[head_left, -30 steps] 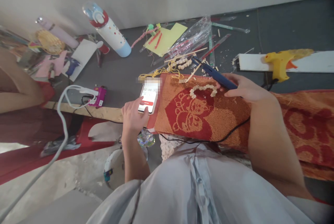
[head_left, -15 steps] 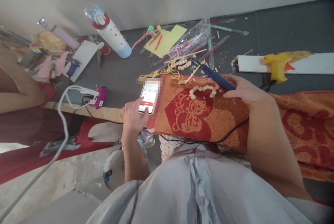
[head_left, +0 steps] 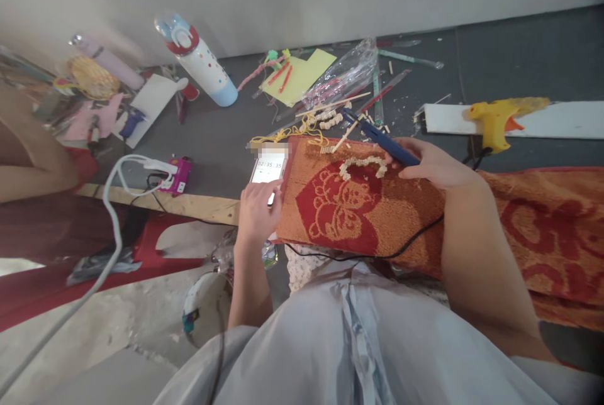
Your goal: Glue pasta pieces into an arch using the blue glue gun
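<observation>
My left hand (head_left: 258, 209) lies over the lower part of a phone (head_left: 270, 169) showing a running timer. Its fingers stretch across the screen rather than gripping the phone. In my right hand (head_left: 425, 163) is a blue-handled pliers-like tool (head_left: 389, 143), its dark narrow head pointing up and left. Below that tool, a curved chain of small pale pieces (head_left: 363, 161) rests on an orange and red towel (head_left: 406, 204). Near the tool's head are a thin wooden stick (head_left: 346, 136), more joined pale pieces (head_left: 330, 121) and a yellow cord (head_left: 309, 125).
A yellow glue gun (head_left: 495, 122) lies on a white strip (head_left: 561, 121) at right. Plastic wrappers (head_left: 346, 75), yellow paper (head_left: 302, 78) and a spotted bottle (head_left: 202, 65) stand or lie behind. At left are a pink power adapter (head_left: 178, 177) with cables and another person's arm (head_left: 33, 141).
My left hand has shifted right and up, further over the phone, covering the red on-screen button. The timer has advanced. My right hand still holds the tool in much the same place.
</observation>
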Available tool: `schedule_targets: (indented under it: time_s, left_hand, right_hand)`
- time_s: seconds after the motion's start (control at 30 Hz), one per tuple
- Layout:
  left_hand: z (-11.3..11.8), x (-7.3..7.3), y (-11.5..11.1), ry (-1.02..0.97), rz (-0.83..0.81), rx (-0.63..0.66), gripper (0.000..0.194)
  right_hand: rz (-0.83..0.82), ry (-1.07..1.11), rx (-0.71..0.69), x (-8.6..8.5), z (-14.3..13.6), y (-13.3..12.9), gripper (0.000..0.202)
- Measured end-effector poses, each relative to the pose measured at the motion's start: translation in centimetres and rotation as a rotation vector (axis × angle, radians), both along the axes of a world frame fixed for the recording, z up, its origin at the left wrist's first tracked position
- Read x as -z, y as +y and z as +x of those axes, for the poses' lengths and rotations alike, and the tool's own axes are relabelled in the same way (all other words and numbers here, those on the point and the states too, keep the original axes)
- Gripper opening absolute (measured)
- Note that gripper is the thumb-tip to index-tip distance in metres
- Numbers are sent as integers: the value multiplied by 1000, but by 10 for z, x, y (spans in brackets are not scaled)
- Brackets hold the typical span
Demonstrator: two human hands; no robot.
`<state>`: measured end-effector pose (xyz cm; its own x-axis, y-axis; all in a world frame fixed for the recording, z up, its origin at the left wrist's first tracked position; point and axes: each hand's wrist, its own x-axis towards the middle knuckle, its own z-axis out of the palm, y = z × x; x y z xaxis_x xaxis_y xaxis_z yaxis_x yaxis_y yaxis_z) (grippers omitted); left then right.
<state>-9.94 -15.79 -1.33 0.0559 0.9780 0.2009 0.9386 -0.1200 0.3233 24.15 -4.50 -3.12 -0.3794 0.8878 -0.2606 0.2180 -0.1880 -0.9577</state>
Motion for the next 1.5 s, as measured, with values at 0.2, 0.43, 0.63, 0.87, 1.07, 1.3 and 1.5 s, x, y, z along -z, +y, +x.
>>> schedule_targets:
  time_s: [0.2, 0.43, 0.63, 0.87, 1.07, 1.3, 1.5]
  left_hand:
    - [52, 3, 25, -108, 34, 176, 27]
    - [106, 4, 87, -122, 156, 75, 31]
    - [128, 2, 120, -63, 71, 151, 22]
    - [122, 19, 129, -285, 156, 209, 29]
    - [120, 33, 135, -842, -18, 199, 30]
    - [121, 32, 139, -1496, -312, 240, 42]
    - [117, 22, 135, -1625, -445, 218, 42]
  right_hand:
    - [18, -2, -17, -1, 0, -1, 46]
    - [5, 6, 13, 7, 2, 2, 61]
    - [-6, -10, 38, 2, -2, 2, 60]
    - [-26, -12, -53, 1, 6, 10, 57]
    - [41, -34, -97, 9, 13, 10, 58]
    - [116, -78, -124, 9, 13, 1, 70]
    - [242, -172, -202, 3, 12, -1, 75]
